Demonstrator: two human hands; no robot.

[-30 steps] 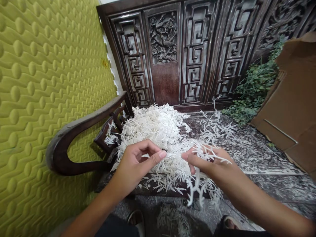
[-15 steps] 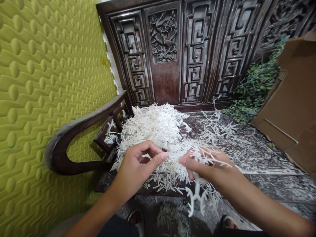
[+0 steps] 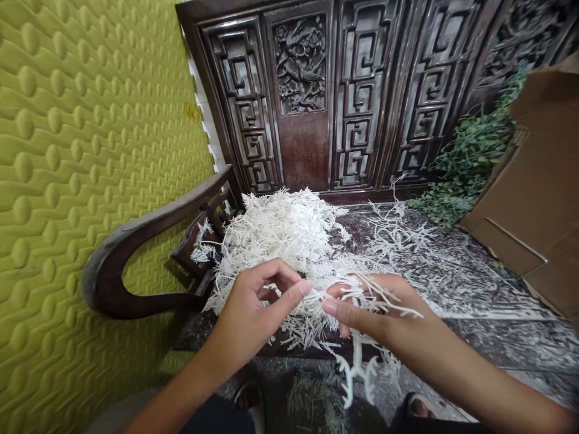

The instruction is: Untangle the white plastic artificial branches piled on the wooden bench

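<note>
My right hand (image 3: 377, 304) is closed around several white plastic branch pieces. Thin stems stick out over its back, and a forked white piece (image 3: 357, 367) with small side prongs hangs below the palm. Thumb and forefinger of my left hand (image 3: 260, 307) are pinched at the end of a white plastic sprig (image 3: 318, 294), which spans the small gap between the two hands. Its exact end is hidden by the fingertips. Behind both hands lies a heap of white plastic sprigs (image 3: 284, 229) on the dark wooden bench seat (image 3: 488, 343).
Loose bare white stems (image 3: 398, 235) lie right of the heap. A cardboard box (image 3: 543, 187) and green artificial foliage (image 3: 474, 157) stand at the right. The carved backrest (image 3: 303, 144) and curved armrest (image 3: 108, 259) bound the seat; fallen sprigs (image 3: 316, 398) litter the floor.
My right hand has moved slightly left and down, closer to my left hand, and the hanging forked piece has shifted with it. The left hand has barely moved.
</note>
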